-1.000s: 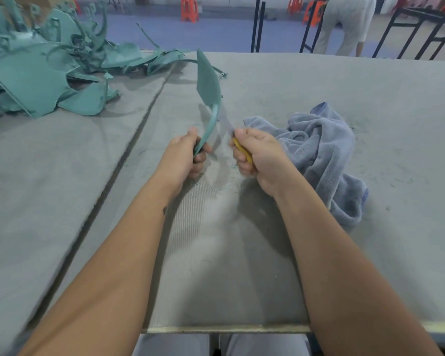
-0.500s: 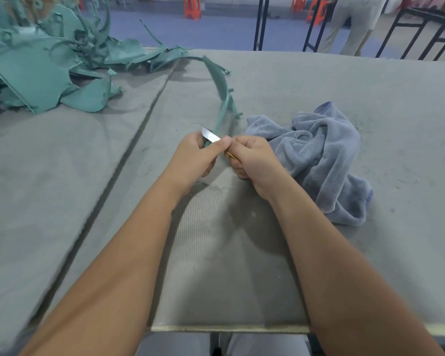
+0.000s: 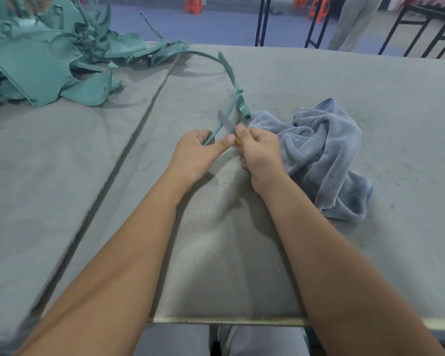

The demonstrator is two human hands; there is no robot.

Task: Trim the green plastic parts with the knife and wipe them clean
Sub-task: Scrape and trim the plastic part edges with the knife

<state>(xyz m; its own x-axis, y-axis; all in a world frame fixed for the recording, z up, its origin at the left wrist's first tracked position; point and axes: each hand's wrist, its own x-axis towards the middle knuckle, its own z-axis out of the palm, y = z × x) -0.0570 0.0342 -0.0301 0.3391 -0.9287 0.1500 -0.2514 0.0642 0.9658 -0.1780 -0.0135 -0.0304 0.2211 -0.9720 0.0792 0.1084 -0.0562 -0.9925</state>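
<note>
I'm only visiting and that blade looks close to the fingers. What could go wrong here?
The left hand grips the curved green part, and its thumb lies right beside the knife held in the right hand; a slip could nick it. The part's long free end arches unsupported above the table, so it may flex and spoil the cut. Shavings may cling to the towel meant for wiping.

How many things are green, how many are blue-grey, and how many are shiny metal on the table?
Green: 1 curved green part held in the left hand, plus 1 pile of green parts, too tangled to count.
Blue-grey: 1 towel.
Metal: 1 knife in the right hand.
Total: 4.
</note>
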